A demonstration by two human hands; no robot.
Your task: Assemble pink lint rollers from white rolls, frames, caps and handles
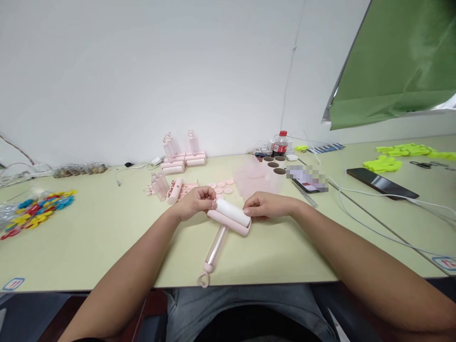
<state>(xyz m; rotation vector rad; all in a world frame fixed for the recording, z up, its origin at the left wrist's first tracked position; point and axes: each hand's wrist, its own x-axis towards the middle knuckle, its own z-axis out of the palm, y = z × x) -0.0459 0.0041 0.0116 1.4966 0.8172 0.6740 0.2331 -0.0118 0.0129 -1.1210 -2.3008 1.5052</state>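
A pink lint roller (228, 222) with a white roll (233, 212) lies at a slant in front of me. Its clear handle (216, 248) points toward the table's front edge and ends in a heart-shaped loop (203, 279). My left hand (195, 203) pinches the roller's left end between thumb and fingers. At the right end, my right hand (265, 206) grips with its thumb on top and its fingers partly hidden behind. Just beyond the hands lie pink roller frames (176, 191), clear handles (159, 186) and small pink discs (221, 184).
Finished-looking rollers (173, 166) stand by the wall. Translucent pink sheets (254, 178), brown-topped rolls (273, 165), a cola bottle (280, 145) and a phone (308, 183) are right of centre. A black phone (381, 183) and white cable (370, 232) lie farther right; colourful pieces (35, 209) lie left.
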